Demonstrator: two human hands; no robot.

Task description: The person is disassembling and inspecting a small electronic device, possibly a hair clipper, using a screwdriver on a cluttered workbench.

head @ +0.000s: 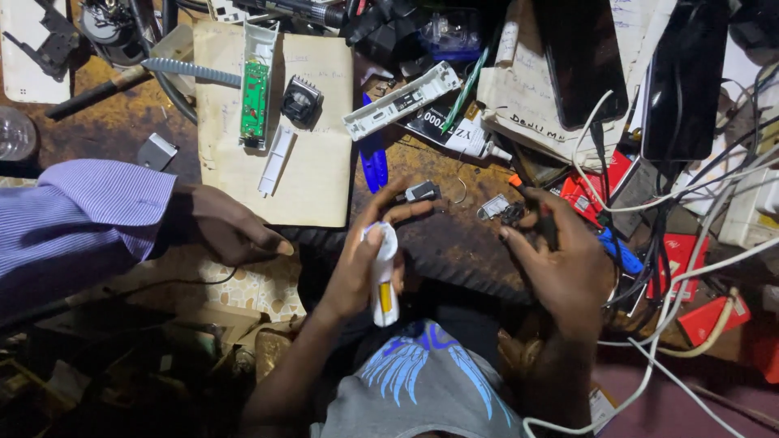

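My left hand (357,264) is wrapped around a white hand-held device body with a yellow patch (384,284), held upright over my lap. Its fingertips pinch a small dark and silver part (421,192) at the top. My right hand (564,268) holds a dark screwdriver with an orange tip (535,207), and a small black part (513,214) sits at its fingertips. The two hands are a short gap apart above the dark bench edge.
Another person's hand (223,227) in a striped purple sleeve rests on a paper sheet (316,178). On the sheet lie a green circuit board (255,101) and a black cutter head (302,101). A white casing half (402,101), two dark phones (580,61), white cables (673,300) and red boxes (706,320) crowd the right.
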